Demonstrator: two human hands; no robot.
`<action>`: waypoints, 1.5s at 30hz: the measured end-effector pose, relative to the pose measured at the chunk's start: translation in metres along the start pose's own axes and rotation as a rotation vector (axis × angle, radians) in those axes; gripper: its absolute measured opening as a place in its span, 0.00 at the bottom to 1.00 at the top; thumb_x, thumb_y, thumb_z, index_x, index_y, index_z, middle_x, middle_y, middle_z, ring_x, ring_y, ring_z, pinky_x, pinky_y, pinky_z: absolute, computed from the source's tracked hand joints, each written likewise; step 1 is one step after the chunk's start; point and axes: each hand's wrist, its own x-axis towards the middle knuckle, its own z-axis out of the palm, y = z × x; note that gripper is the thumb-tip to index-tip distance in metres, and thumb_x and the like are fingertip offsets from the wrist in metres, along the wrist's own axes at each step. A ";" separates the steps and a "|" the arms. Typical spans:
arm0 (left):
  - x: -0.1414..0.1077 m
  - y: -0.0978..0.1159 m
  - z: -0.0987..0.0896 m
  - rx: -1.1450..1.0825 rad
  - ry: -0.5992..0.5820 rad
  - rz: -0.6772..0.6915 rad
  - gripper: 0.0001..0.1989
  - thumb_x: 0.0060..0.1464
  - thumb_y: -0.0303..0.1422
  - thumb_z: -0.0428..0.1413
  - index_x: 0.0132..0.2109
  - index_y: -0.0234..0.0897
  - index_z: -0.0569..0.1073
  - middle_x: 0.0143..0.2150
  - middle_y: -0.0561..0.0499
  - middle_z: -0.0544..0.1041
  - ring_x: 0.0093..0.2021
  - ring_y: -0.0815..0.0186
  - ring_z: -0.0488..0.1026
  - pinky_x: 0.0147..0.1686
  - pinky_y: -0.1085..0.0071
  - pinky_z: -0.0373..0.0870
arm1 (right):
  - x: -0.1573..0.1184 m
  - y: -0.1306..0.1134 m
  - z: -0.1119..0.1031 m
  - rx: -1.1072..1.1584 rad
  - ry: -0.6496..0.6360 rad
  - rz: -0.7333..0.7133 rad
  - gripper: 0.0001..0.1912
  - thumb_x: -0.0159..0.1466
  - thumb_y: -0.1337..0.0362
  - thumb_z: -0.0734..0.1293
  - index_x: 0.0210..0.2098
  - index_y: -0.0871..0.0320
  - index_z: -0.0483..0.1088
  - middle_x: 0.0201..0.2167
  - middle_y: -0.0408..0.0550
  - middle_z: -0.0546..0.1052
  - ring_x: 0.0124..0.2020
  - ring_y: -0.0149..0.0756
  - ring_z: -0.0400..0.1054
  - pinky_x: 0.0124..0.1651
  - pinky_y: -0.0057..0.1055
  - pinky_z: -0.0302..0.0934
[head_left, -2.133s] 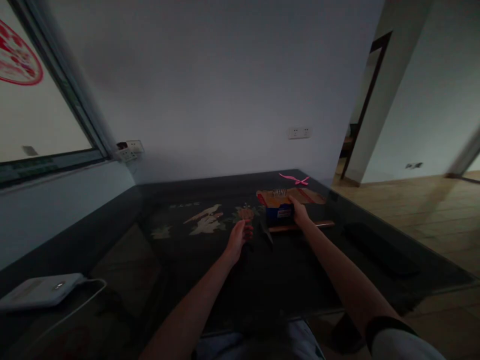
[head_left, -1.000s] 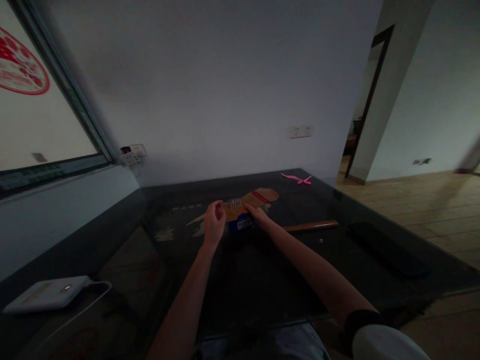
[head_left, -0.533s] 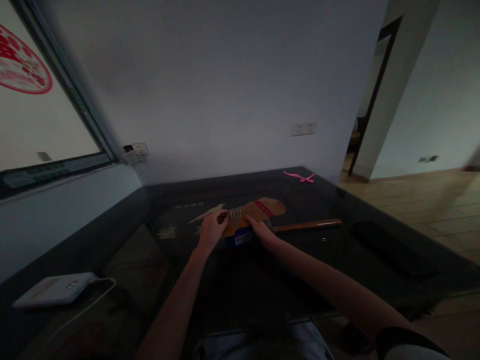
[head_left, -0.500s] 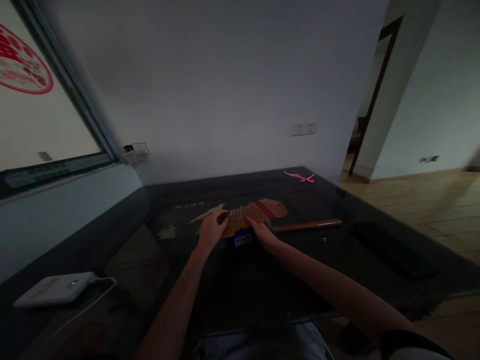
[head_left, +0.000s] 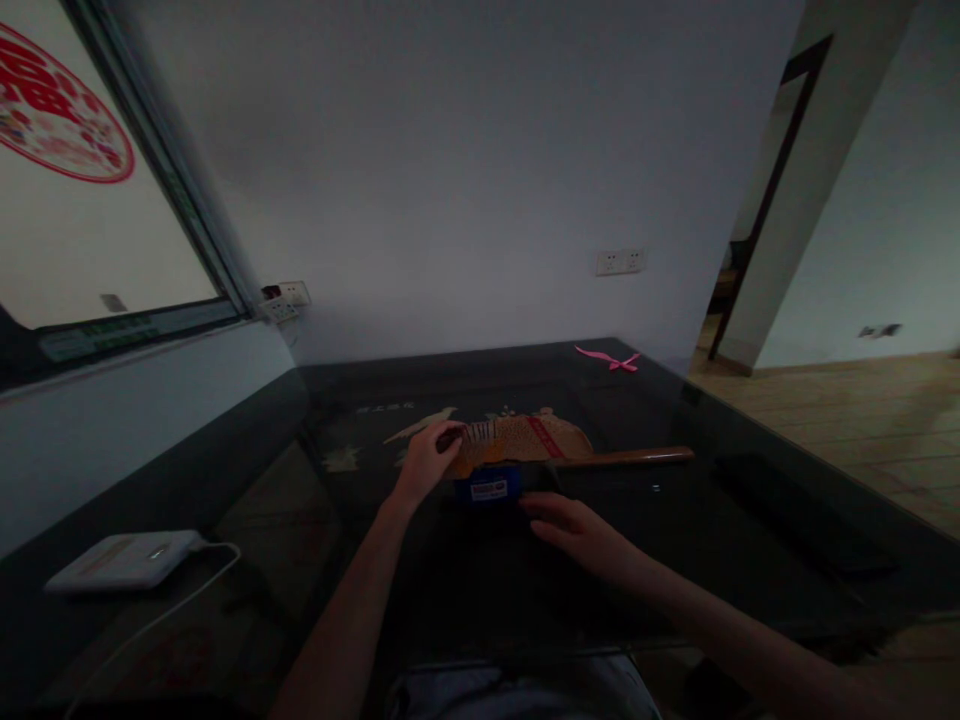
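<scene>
A tan patterned sheet-like piece with a red band [head_left: 566,437] lies across the middle of the dark table. My left hand [head_left: 431,458] is closed on its left end, near a row of thin dark stripes. Just in front of the piece sits a small blue box [head_left: 487,486] with a white label. My right hand [head_left: 562,522] is by the box's right side, its fingers apart and nothing in them. A brown wooden stick [head_left: 634,457] extends to the right from behind the box.
On the dark table [head_left: 450,590], a white device [head_left: 127,560] with a cable lies at the left. A pink ribbon [head_left: 619,362] is at the back right, and a long black object [head_left: 802,510] rests at the right. A wall with sockets stands behind.
My right hand has let go of the patterned piece and moved down and right, beside the blue box. The patterned piece now lies lower and flatter. My left hand keeps its hold.
</scene>
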 end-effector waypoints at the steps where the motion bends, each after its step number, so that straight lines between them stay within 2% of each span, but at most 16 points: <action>1: 0.000 0.000 -0.001 0.004 -0.001 0.004 0.11 0.44 0.27 0.57 0.39 0.40 0.77 0.38 0.47 0.77 0.38 0.62 0.74 0.44 0.64 0.70 | -0.001 -0.009 -0.006 -0.075 -0.021 -0.063 0.13 0.59 0.59 0.64 0.42 0.55 0.73 0.45 0.50 0.75 0.46 0.42 0.69 0.51 0.40 0.61; 2: 0.001 0.000 -0.003 0.012 -0.001 0.008 0.12 0.45 0.28 0.57 0.40 0.39 0.76 0.39 0.47 0.77 0.37 0.62 0.74 0.43 0.64 0.70 | 0.002 -0.018 -0.012 -0.124 -0.002 -0.121 0.11 0.60 0.60 0.63 0.39 0.54 0.74 0.41 0.49 0.77 0.43 0.40 0.70 0.48 0.38 0.63; 4: 0.001 0.000 -0.005 0.047 -0.012 0.020 0.13 0.46 0.28 0.56 0.41 0.38 0.75 0.39 0.47 0.77 0.37 0.63 0.74 0.42 0.65 0.71 | 0.020 -0.036 -0.025 -0.208 0.120 -0.217 0.10 0.60 0.61 0.62 0.36 0.56 0.75 0.35 0.48 0.78 0.39 0.38 0.71 0.44 0.35 0.64; 6: 0.001 0.001 -0.007 0.104 -0.027 0.040 0.13 0.47 0.28 0.55 0.42 0.36 0.75 0.39 0.47 0.77 0.37 0.64 0.75 0.41 0.66 0.72 | 0.049 -0.046 -0.036 -0.278 0.255 -0.249 0.10 0.59 0.63 0.63 0.36 0.58 0.74 0.35 0.49 0.78 0.36 0.37 0.71 0.41 0.34 0.65; 7: 0.001 0.002 -0.007 0.138 -0.036 0.049 0.13 0.47 0.27 0.54 0.42 0.36 0.74 0.39 0.48 0.77 0.37 0.64 0.75 0.41 0.66 0.72 | 0.066 -0.047 -0.039 -0.301 0.271 -0.243 0.10 0.59 0.64 0.63 0.37 0.59 0.74 0.36 0.50 0.78 0.36 0.36 0.71 0.40 0.33 0.64; 10: 0.000 0.005 -0.006 0.220 -0.050 0.059 0.12 0.47 0.25 0.53 0.41 0.36 0.74 0.38 0.48 0.77 0.38 0.64 0.75 0.42 0.66 0.72 | 0.108 -0.040 -0.041 -0.413 0.227 -0.181 0.11 0.56 0.69 0.66 0.39 0.61 0.75 0.35 0.50 0.78 0.35 0.35 0.72 0.39 0.30 0.64; 13: -0.001 0.006 -0.005 0.272 -0.045 0.068 0.12 0.48 0.24 0.53 0.41 0.36 0.74 0.39 0.47 0.77 0.38 0.64 0.75 0.42 0.66 0.71 | 0.129 -0.030 -0.033 -0.535 0.128 -0.162 0.09 0.55 0.69 0.67 0.36 0.61 0.76 0.33 0.50 0.79 0.33 0.35 0.72 0.37 0.28 0.63; 18: -0.001 0.004 -0.003 0.289 -0.041 0.093 0.11 0.49 0.24 0.53 0.40 0.35 0.74 0.39 0.48 0.77 0.38 0.65 0.75 0.42 0.67 0.71 | 0.135 -0.024 -0.022 -0.572 0.124 -0.189 0.06 0.55 0.69 0.67 0.31 0.60 0.77 0.30 0.49 0.79 0.32 0.36 0.71 0.36 0.28 0.61; 33: -0.003 0.008 -0.003 0.378 -0.008 0.058 0.05 0.51 0.29 0.54 0.35 0.36 0.75 0.35 0.49 0.78 0.36 0.63 0.75 0.38 0.67 0.70 | 0.135 -0.008 -0.015 -0.514 0.294 -0.231 0.04 0.58 0.67 0.65 0.30 0.60 0.73 0.29 0.48 0.77 0.30 0.34 0.69 0.34 0.27 0.58; 38: -0.003 0.011 -0.003 0.330 0.005 0.031 0.04 0.52 0.30 0.53 0.34 0.37 0.73 0.33 0.50 0.78 0.35 0.64 0.75 0.39 0.68 0.70 | 0.135 -0.005 -0.012 -0.486 0.353 -0.232 0.05 0.59 0.68 0.63 0.30 0.60 0.71 0.29 0.48 0.76 0.30 0.34 0.68 0.34 0.28 0.58; 45: -0.003 0.008 -0.002 0.242 0.071 0.034 0.05 0.54 0.33 0.52 0.34 0.36 0.70 0.32 0.50 0.77 0.33 0.66 0.75 0.36 0.70 0.70 | 0.131 -0.010 -0.009 -0.462 0.352 -0.251 0.05 0.58 0.68 0.63 0.30 0.59 0.72 0.29 0.48 0.77 0.30 0.34 0.69 0.34 0.28 0.60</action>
